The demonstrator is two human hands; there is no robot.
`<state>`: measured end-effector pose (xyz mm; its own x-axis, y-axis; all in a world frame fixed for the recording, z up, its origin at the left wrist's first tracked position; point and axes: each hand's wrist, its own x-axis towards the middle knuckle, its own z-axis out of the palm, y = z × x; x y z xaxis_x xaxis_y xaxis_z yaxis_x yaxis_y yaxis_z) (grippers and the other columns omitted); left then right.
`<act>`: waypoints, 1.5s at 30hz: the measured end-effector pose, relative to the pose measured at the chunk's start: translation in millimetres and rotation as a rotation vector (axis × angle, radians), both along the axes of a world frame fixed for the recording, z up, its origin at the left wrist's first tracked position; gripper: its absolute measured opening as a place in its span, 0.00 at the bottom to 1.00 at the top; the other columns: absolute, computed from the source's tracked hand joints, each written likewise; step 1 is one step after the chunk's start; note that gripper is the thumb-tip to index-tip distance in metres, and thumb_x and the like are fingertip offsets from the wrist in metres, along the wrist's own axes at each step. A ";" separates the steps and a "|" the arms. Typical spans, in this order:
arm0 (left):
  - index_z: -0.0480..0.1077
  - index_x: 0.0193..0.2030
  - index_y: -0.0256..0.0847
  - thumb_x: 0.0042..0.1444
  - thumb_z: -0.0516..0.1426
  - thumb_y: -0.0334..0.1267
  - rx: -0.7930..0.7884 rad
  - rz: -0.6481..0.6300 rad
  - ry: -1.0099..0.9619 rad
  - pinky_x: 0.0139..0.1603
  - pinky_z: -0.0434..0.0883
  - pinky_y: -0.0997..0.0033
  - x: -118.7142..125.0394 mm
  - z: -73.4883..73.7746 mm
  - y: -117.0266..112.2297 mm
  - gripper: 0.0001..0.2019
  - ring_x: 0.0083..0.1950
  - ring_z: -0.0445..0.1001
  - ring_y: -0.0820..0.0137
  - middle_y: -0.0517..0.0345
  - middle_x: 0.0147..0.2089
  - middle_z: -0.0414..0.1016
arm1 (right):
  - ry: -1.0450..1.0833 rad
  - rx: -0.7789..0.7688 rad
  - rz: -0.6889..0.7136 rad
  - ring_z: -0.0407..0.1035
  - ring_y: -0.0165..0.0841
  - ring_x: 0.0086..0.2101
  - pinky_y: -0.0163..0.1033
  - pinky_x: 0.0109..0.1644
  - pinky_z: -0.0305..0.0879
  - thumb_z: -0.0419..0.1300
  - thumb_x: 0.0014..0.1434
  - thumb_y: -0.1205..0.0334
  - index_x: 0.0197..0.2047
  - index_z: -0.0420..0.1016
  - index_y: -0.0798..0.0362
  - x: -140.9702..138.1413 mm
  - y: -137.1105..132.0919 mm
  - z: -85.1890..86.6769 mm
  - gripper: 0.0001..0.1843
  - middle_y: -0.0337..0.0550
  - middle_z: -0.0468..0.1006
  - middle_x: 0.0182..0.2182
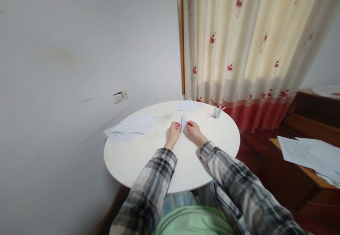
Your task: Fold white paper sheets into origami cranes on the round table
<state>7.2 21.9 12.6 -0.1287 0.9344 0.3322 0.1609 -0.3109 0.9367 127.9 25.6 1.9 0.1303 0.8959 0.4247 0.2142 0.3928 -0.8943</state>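
Note:
Between my two hands, over the middle of a round white table (124, 160), stands a small piece of folded white paper (183, 122) with its point upward. The fingers of my left hand (174, 128) pinch its left edge. On the opposite side my right hand (194, 128) grips the lower right edge between thumb and fingers. The finer folds are too small to make out. A finished-looking paper crane (217, 112) sits beyond my right hand, near the table's right rim.
White paper sheets (132, 126) lie at the table's left, partly past its rim. More paper (188, 105) rests at the far edge. A wall with a socket (117, 98) borders the left, a flowered curtain (225, 50) the back. Papers (310, 153) cover wooden furniture at right.

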 end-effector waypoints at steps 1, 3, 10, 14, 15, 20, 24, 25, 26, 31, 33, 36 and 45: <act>0.61 0.31 0.40 0.46 0.54 0.24 -0.003 0.015 0.002 0.35 0.70 0.74 -0.5 -0.1 0.0 0.08 0.31 0.72 0.74 0.61 0.28 0.71 | 0.003 -0.011 -0.015 0.66 0.30 0.28 0.36 0.35 0.63 0.51 0.44 0.66 0.28 0.70 0.55 0.2 -0.7 1.1 0.08 0.40 0.74 0.26; 0.60 0.30 0.41 0.45 0.56 0.24 -0.004 0.025 -0.001 0.35 0.69 0.75 -0.7 -0.1 -0.1 0.09 0.31 0.72 0.75 0.62 0.27 0.70 | 0.028 -0.035 -0.046 0.66 0.30 0.29 0.36 0.36 0.63 0.52 0.43 0.67 0.28 0.69 0.54 0.3 -3.0 4.1 0.07 0.40 0.74 0.27; 0.63 0.31 0.40 0.44 0.58 0.28 0.004 0.006 0.022 0.33 0.68 0.76 2.6 1.4 -2.1 0.08 0.30 0.71 0.74 0.61 0.28 0.70 | 0.034 0.000 -0.055 0.67 0.29 0.27 0.34 0.33 0.64 0.53 0.42 0.69 0.31 0.65 0.53 -1.1 -13.0 12.4 0.09 0.40 0.73 0.30; 0.65 0.30 0.40 0.50 0.56 0.36 0.086 0.087 0.096 0.40 0.67 0.73 1.0 3.9 -3.4 0.03 0.36 0.71 0.72 0.57 0.33 0.72 | -0.001 0.031 -0.046 0.67 0.28 0.26 0.33 0.32 0.64 0.51 0.41 0.70 0.29 0.63 0.52 -1.3 -14.5 12.3 0.08 0.38 0.72 0.28; 0.66 0.32 0.39 0.51 0.54 0.37 0.093 0.100 0.067 0.42 0.67 0.72 0.4 4.1 -3.0 0.04 0.38 0.71 0.72 0.56 0.35 0.72 | -0.008 0.039 -0.050 0.67 0.28 0.27 0.33 0.32 0.64 0.51 0.41 0.69 0.29 0.63 0.52 -1.4 -14.4 11.9 0.08 0.38 0.72 0.28; 0.66 0.37 0.38 0.50 0.55 0.33 0.071 -0.036 -0.069 0.44 0.68 0.72 -1.1 0.4 2.9 0.06 0.40 0.72 0.72 0.53 0.38 0.73 | -0.016 0.047 -0.079 0.67 0.28 0.28 0.33 0.32 0.64 0.51 0.40 0.69 0.28 0.63 0.52 -1.2 -14.1 10.5 0.08 0.38 0.72 0.28; 0.65 0.33 0.38 0.45 0.57 0.30 0.059 -0.008 -0.062 0.40 0.68 0.73 -0.8 -3.0 5.8 0.07 0.37 0.72 0.72 0.56 0.34 0.73 | -0.019 0.034 -0.102 0.67 0.28 0.27 0.32 0.30 0.63 0.53 0.42 0.68 0.29 0.63 0.52 0.0 -14.4 10.7 0.08 0.39 0.73 0.29; 0.65 0.32 0.38 0.45 0.58 0.30 0.050 0.010 -0.052 0.39 0.68 0.73 -0.7 -3.3 5.9 0.07 0.36 0.72 0.72 0.57 0.33 0.72 | -0.024 0.029 -0.102 0.67 0.28 0.27 0.32 0.30 0.62 0.53 0.42 0.68 0.29 0.63 0.52 0.1 -14.6 10.8 0.07 0.39 0.73 0.29; 0.64 0.31 0.39 0.44 0.58 0.30 0.046 0.024 -0.037 0.39 0.68 0.73 -0.7 -3.3 5.9 0.07 0.35 0.71 0.73 0.58 0.33 0.72 | -0.027 0.024 -0.102 0.68 0.29 0.26 0.32 0.29 0.62 0.53 0.43 0.68 0.29 0.63 0.52 0.1 -14.9 11.1 0.06 0.39 0.73 0.28; 0.63 0.27 0.40 0.43 0.58 0.29 0.062 0.046 0.037 0.38 0.67 0.75 -0.4 -0.4 3.0 0.07 0.34 0.70 0.74 0.60 0.30 0.71 | -0.041 0.061 -0.084 0.67 0.30 0.27 0.34 0.33 0.62 0.53 0.46 0.66 0.26 0.64 0.53 -2.3 -18.0 14.3 0.01 0.40 0.72 0.25; 0.64 0.27 0.40 0.42 0.58 0.29 0.072 0.046 0.043 0.39 0.67 0.75 0.0 1.8 0.6 0.06 0.34 0.70 0.73 0.60 0.30 0.71 | -0.033 0.080 -0.059 0.66 0.30 0.28 0.35 0.35 0.62 0.53 0.48 0.63 0.26 0.66 0.53 -3.2 -19.3 15.7 0.04 0.41 0.73 0.26; 0.66 0.28 0.39 0.47 0.56 0.36 0.090 0.029 0.027 0.38 0.67 0.73 0.3 4.7 -3.3 0.04 0.34 0.70 0.72 0.58 0.30 0.72 | -0.019 0.080 -0.043 0.66 0.31 0.30 0.35 0.36 0.61 0.53 0.50 0.57 0.27 0.69 0.54 -3.2 -19.9 16.8 0.09 0.42 0.74 0.27; 0.69 0.28 0.36 0.46 0.56 0.40 0.097 -0.022 -0.137 0.34 0.68 0.72 -4.2 0.6 2.1 0.08 0.32 0.70 0.71 0.55 0.30 0.73 | -0.074 0.053 -0.058 0.66 0.31 0.31 0.33 0.36 0.60 0.52 0.51 0.58 0.26 0.73 0.56 -1.0 -17.6 16.9 0.13 0.43 0.76 0.27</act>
